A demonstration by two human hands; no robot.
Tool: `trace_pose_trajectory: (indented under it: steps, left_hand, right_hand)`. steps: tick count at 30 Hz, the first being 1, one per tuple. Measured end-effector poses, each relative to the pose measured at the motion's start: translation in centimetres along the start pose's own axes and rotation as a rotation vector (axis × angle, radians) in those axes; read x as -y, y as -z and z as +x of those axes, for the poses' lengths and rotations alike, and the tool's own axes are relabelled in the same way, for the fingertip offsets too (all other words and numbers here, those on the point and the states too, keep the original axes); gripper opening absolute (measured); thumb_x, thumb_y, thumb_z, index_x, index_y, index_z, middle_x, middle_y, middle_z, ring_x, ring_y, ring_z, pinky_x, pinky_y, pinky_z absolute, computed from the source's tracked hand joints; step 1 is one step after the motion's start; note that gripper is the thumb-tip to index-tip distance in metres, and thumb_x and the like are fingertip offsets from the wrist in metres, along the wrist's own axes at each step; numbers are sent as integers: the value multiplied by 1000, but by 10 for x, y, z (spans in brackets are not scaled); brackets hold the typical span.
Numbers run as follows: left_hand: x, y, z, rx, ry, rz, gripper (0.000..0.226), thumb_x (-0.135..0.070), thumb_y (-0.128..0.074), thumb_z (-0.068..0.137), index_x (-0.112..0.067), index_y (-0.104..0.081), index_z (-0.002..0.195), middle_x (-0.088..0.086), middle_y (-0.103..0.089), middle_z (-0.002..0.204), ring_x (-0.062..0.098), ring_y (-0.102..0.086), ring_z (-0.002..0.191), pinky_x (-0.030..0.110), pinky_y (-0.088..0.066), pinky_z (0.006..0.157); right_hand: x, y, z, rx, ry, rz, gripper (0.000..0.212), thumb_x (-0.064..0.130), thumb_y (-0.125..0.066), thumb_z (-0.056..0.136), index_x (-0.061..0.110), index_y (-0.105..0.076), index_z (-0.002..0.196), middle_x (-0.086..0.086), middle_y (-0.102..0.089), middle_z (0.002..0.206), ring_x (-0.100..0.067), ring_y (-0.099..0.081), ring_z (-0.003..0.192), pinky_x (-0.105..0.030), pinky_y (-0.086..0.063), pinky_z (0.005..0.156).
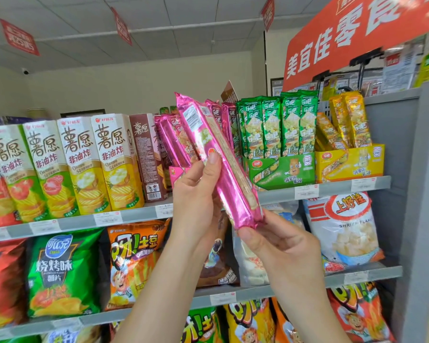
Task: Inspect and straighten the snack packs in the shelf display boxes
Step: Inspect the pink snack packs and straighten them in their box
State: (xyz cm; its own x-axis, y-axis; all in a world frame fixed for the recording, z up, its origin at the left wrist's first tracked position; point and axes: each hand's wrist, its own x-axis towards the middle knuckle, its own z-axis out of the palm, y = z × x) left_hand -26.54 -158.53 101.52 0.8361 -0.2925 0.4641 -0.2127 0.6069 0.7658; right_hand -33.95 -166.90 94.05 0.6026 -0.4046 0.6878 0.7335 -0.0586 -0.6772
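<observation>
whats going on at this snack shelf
A person holds one long pink snack pack tilted in front of the shelf. The left hand grips its middle; the right hand pinches its lower end. More pink packs lean in their display box behind it, beside the green box and the yellow box.

Upper shelf (pixel 337 187), L to R: upright chip cartons (pixel 84 164), brown carton (pixel 146 157), pink display box (pixel 175 175), green display box (pixel 282 170), yellow display box (pixel 349 163); boxes sit side by side at front edge. Mid shelf (pixel 382 273): green chip bag (pixel 60 273), orange bag (pixel 131 263), white shrimp-flake bag (pixel 344 231), all upright.
</observation>
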Motion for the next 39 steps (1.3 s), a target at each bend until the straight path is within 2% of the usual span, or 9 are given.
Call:
trace_pose_trajectory:
  steps: [4, 9, 12, 15, 24, 26, 30, 35, 39]
  left_hand:
    - [0, 3, -5, 126, 1, 342, 69, -57, -63, 75, -25, -50, 134, -6, -67, 121, 10, -64, 110, 31, -56, 90]
    - [4, 3, -13, 228, -66, 551, 44, -20, -82, 77, -13, -56, 112, 8, -70, 86, 10, -68, 76, 21, -55, 64]
    - [4, 7, -12, 260, -65, 514, 41, -6, -79, 77, -19, -57, 109, 5, -70, 81, 10, -67, 71, 21, -53, 63]
    - [2, 13, -11, 258, -24, 449, 63, -2, -79, 75, -38, -48, 116, 0, -76, 92, 10, -71, 80, 18, -54, 64]
    - [2, 17, -4, 273, 42, 381, 47, -1, -73, 78, -25, -62, 117, 14, -74, 103, 22, -71, 90, 27, -56, 66]
    - [4, 19, -1, 268, 48, 397, 51, -1, -72, 80, -23, -59, 124, 13, -73, 107, 23, -71, 96, 28, -56, 70]
    - [4, 27, 2, 313, -22, 528, 64, 1, -72, 82, -36, -51, 130, -2, -71, 112, 11, -68, 102, 20, -55, 79]
    - [3, 30, 9, 492, -89, 703, 72, 6, -67, 85, -33, -45, 142, -13, -63, 127, 17, -64, 110, 29, -54, 87]
    - [-7, 31, 25, 527, -105, 765, 67, 3, -67, 87, -34, -45, 137, -28, -62, 122, -7, -58, 112, 14, -47, 93]
  right_hand:
    - [-3, 4, -1, -197, 133, -360, 32, 38, -77, 66, 36, -75, 98, 12, -72, 89, -9, -68, 77, -14, -52, 69]
    - [-20, 8, -6, -201, 423, -748, 40, 11, -87, 70, 23, -58, 95, 8, -54, 92, 4, -53, 86, -4, -38, 73]
    - [-24, 14, -7, -163, 459, -754, 41, 10, -86, 70, 23, -54, 92, 6, -52, 93, 1, -52, 87, -6, -39, 73]
    - [-22, 22, -6, -72, 459, -712, 31, 11, -79, 74, 25, -62, 95, 14, -55, 100, 3, -57, 91, -5, -41, 78]
    - [-21, 30, -3, 7, 624, -776, 24, -2, -72, 73, 0, -77, 97, -6, -71, 96, -2, -63, 91, -9, -49, 85]
    - [-18, 30, -2, 48, 578, -734, 22, 2, -72, 75, 7, -78, 95, -1, -71, 96, 2, -63, 93, -7, -49, 83]
    - [-1, 29, 20, 76, 166, -416, 8, 32, -69, 85, 31, -76, 88, 16, -73, 91, -2, -67, 88, -11, -49, 71]
    - [35, 24, 98, 174, 9, -214, 84, 45, -74, 70, 40, -35, 144, 8, -70, 111, -3, -66, 104, -20, -55, 79]
    - [54, 6, 147, 336, 117, -269, 83, 15, -77, 80, 46, -32, 143, -4, -71, 87, -14, -66, 83, -27, -58, 76]
